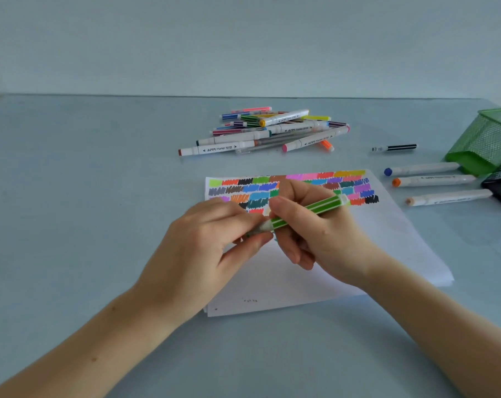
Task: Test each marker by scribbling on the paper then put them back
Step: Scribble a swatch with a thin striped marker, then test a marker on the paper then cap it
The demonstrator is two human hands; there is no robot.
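Green marker (306, 212) held over the paper (387, 239), mid-table; bare table (71, 196) to the left, pile (266, 130) behind, three loose markers (433, 180) and baskets (484, 139) crowd the right edge, baskets cut off; marker tip hidden under left hand (203, 242), whose fingers pinch the cap end; right hand (312, 228) grips the barrel; long axis runs lower-left to upper-right.

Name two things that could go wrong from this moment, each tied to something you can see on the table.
1. Both hands, the left hand and the right hand, grip the green striped marker directly above the paper; if the cap end jerks free, the tip might streak the sheet or fingers.
2. The loose marker pile and black striped marker lie unrestrained, so a nudge could roll them away.
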